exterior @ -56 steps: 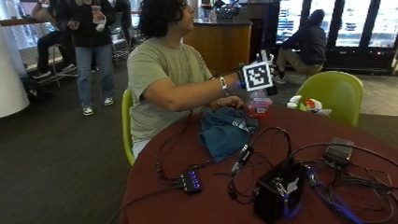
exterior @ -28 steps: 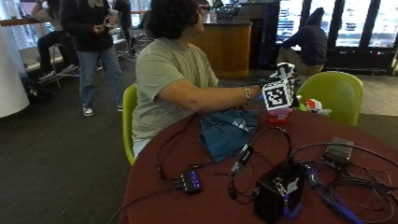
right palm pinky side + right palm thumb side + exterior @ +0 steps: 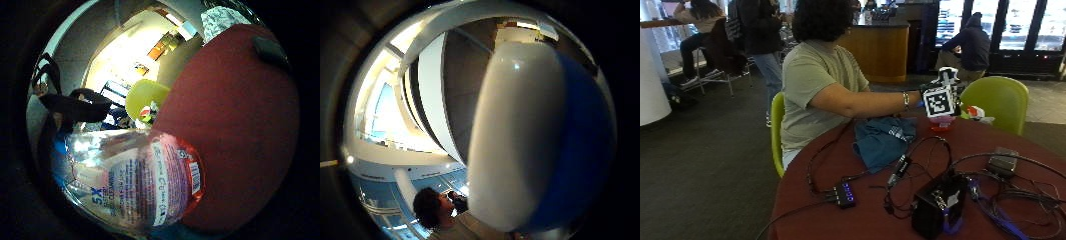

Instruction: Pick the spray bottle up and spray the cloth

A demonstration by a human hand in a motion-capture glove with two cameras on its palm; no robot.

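**Bottle is coming up off the desk, cloth is waiting**

The person's gloved right hand is reaching out over the round red desk, and its grip is closing around the spray bottle. In the outside view only the bottle's reddish base is showing below the hand, at or just above the desk surface; I cannot tell whether it is touching. In the little-finger palm view the bottle is filling the frame right against the palm, its printed label facing the camera, and a strap is crossing in front of it. In the thumb-side view the white and blue head of the bottle is looming close.

The blue cloth is lying bunched on the desk at about nine o'clock from the bottle, near the person's body and clear of the hand.

To do this step well, my judgement is that the hand is needing to keep the bottle upright while lifting, get a finger onto the trigger, and swing the nozzle toward nine o'clock so the spray is landing on the cloth, not on the electronics sitting around five o'clock. Which way the nozzle is pointing now I cannot tell.

Counting: one spray bottle, one cloth, one gloved hand working, one desk, two green chairs.
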